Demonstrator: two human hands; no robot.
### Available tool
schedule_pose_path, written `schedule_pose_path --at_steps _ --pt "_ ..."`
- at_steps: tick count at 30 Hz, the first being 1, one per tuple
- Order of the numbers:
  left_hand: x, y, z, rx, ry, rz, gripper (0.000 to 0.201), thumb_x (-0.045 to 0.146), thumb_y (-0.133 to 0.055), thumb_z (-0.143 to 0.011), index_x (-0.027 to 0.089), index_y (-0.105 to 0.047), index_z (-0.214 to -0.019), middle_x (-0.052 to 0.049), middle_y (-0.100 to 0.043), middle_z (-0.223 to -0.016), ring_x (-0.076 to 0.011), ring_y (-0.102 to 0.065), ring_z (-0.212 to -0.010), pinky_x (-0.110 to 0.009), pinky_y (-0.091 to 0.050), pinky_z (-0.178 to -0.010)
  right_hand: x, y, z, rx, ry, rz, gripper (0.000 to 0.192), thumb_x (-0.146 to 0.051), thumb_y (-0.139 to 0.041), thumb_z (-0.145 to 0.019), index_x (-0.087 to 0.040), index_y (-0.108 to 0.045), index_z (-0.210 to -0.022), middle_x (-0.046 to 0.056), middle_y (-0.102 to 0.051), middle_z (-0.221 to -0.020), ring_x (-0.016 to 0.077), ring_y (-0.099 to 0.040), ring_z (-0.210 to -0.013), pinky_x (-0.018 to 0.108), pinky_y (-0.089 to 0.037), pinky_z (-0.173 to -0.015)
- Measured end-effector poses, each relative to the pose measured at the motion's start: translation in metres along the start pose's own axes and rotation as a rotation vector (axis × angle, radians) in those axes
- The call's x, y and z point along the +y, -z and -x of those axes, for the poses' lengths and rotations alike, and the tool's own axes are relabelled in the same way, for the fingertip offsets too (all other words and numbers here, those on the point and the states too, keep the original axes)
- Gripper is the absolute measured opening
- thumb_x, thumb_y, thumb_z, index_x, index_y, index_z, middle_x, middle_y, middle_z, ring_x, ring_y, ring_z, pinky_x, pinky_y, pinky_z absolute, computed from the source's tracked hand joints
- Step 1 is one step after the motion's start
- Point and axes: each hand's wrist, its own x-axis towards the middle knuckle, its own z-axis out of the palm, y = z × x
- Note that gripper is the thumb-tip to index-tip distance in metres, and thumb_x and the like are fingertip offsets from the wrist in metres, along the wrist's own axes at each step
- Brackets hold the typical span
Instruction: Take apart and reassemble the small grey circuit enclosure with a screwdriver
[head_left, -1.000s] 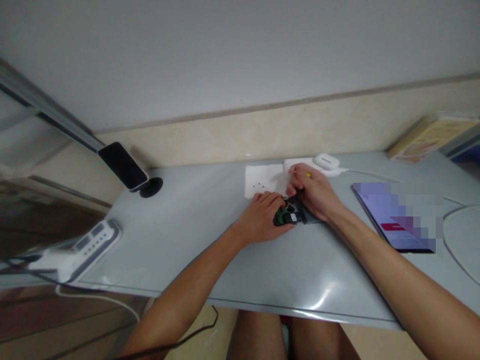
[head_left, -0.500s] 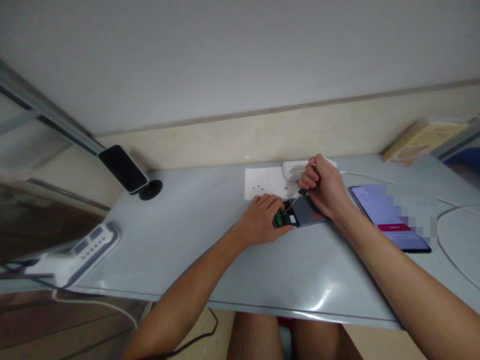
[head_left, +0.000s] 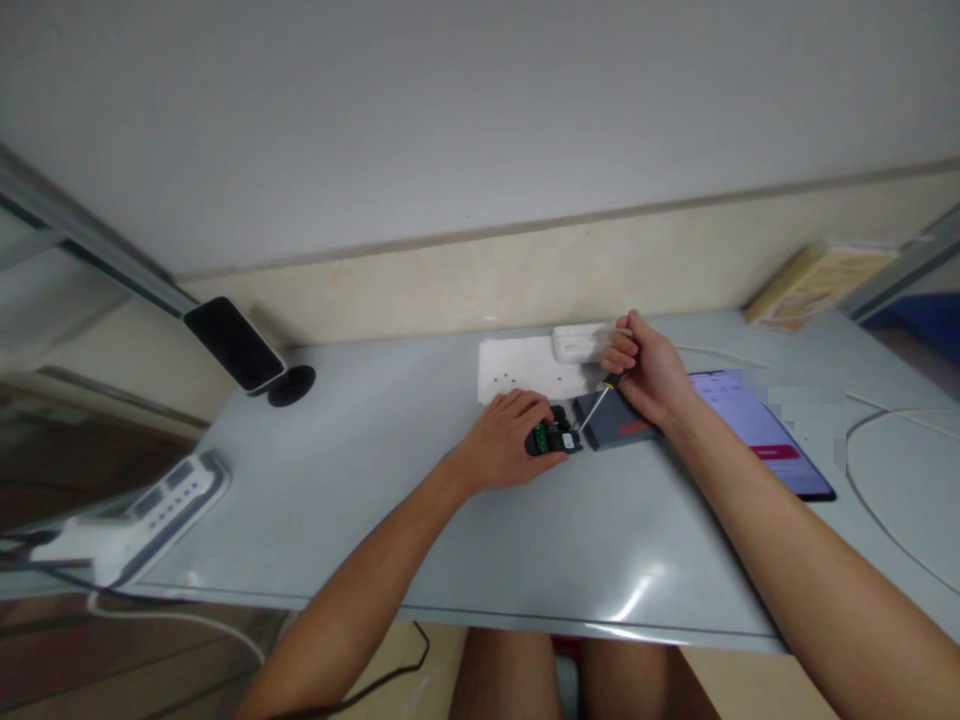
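My left hand [head_left: 504, 440] is closed around the left side of a small black electronic device [head_left: 568, 441] lying on the table, its green circuit board exposed. In my right hand [head_left: 654, 368] is a screwdriver [head_left: 598, 406] with a dark, yellow-ringed handle, mostly hidden by the fingers. The bright shaft slants down and left, its tip at the device's right edge; whether it touches I cannot tell. Beneath the shaft, just right of the device, lies a flat grey cover [head_left: 609, 428] with an orange patch. A narrow gap separates the two.
Behind my hands, a white paper sheet [head_left: 529, 360] carries several tiny dark screws, with a white case [head_left: 577, 343] on its edge. To the right are a lit tablet [head_left: 772, 430], a white cable [head_left: 862, 480] and a yellow box [head_left: 821, 285]. A phone on a stand [head_left: 234, 343] and a power strip [head_left: 161, 520] are left.
My left hand and the device have shifted left, opening a gap from the grey cover. The screwdriver tip has gone from inside the device to its right edge. The view has shifted slightly.
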Motion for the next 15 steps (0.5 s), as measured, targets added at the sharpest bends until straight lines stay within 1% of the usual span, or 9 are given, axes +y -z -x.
schedule_pose_path --at_steps 5,9,11,15 --pt "0.002 0.002 -0.001 -0.016 0.024 -0.002 0.036 0.047 -0.075 -0.085 0.022 -0.056 -0.102 -0.008 -0.066 -0.116 -0.0264 -0.060 -0.110 -0.043 -0.046 -0.098 -0.004 -0.012 0.010 -0.043 0.056 -0.051 0.035 -0.044 -0.083 -0.080 -0.023 -0.055 -0.079 -0.011 -0.033 -0.050 0.0054 -0.032 -0.040 0.017 -0.036 -0.037" --pt "0.003 0.001 -0.002 -0.003 0.026 -0.014 0.040 0.050 -0.075 -0.086 0.021 -0.056 -0.106 -0.009 -0.067 -0.116 -0.0270 -0.061 -0.108 -0.043 -0.047 -0.096 -0.001 -0.019 0.014 -0.059 0.087 -0.072 0.035 -0.044 -0.083 -0.080 -0.024 -0.055 -0.078 -0.010 -0.034 -0.050 0.0064 -0.033 -0.041 0.018 -0.039 -0.038" --pt "0.003 0.000 -0.003 0.011 0.023 -0.013 0.043 0.050 -0.076 -0.085 0.021 -0.056 -0.109 -0.009 -0.067 -0.116 -0.0272 -0.061 -0.109 -0.043 -0.047 -0.097 0.002 -0.018 0.012 -0.042 0.064 -0.087 0.034 -0.043 -0.081 -0.082 -0.023 -0.054 -0.077 -0.010 -0.035 -0.050 0.0061 -0.032 -0.040 0.018 -0.039 -0.038" --pt "0.002 -0.002 -0.002 0.021 0.040 -0.006 0.043 0.049 -0.078 -0.084 0.022 -0.057 -0.111 -0.008 -0.067 -0.117 -0.0271 -0.061 -0.110 -0.043 -0.047 -0.100 0.005 -0.007 0.004 -0.006 0.010 -0.117 0.033 -0.040 -0.079 -0.086 -0.022 -0.053 -0.076 -0.012 -0.034 -0.047 0.0044 -0.031 -0.037 0.015 -0.035 -0.036"
